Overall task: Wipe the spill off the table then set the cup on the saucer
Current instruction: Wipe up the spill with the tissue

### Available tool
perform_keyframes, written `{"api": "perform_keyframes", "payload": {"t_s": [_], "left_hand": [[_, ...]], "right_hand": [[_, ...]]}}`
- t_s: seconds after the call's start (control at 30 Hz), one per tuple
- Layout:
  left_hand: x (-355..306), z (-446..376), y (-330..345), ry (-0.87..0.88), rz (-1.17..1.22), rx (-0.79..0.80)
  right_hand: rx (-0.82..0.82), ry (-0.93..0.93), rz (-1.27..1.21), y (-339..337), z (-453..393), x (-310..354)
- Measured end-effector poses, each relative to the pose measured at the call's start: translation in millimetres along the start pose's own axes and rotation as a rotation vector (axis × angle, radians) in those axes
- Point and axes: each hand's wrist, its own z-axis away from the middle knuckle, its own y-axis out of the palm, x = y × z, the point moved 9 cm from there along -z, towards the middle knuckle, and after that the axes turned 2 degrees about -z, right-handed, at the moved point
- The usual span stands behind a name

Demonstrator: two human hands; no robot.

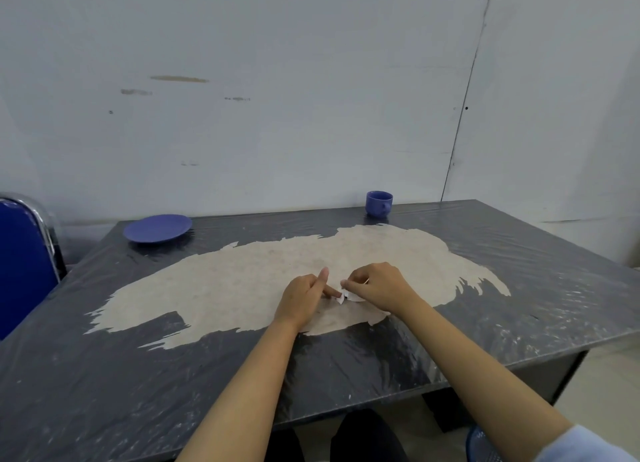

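Tissue (348, 296), small and white, sits at frame centre between both hands over a wide pale patch (242, 281) on the dark table (519, 306). The right hand (377, 285) pinches it; the left hand (304, 297) curls, its index fingertip touching one corner. It likely needs opening flat before wiping with firm pressure. Saucer (157, 228) lies upper left, cup (379, 203) upper right, well apart.

No readable text, label or number anywhere (surfaces all plain).
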Motion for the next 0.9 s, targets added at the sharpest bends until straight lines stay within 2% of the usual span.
{"api": "perform_keyframes", "payload": {"t_s": [0.5,0.67,0.77,0.9], "left_hand": [[11.0,-5.3,-9.8,-0.003,0.094,-0.133],[11.2,-2.6,-17.4,-0.028,0.095,-0.221],[10.6,-3.0,-16.9,-0.027,0.097,-0.217],[11.5,-2.7,-15.8,-0.029,0.102,-0.205]], "right_hand": [[-0.120,0.172,-0.025,12.8,-2.2,0.7],[-0.138,0.205,-0.028,18.4,-2.7,-4.1],[-0.178,0.193,-0.019,19.2,-0.4,-3.5],[-0.140,0.198,0.006,23.8,0.5,-3.5]]}}
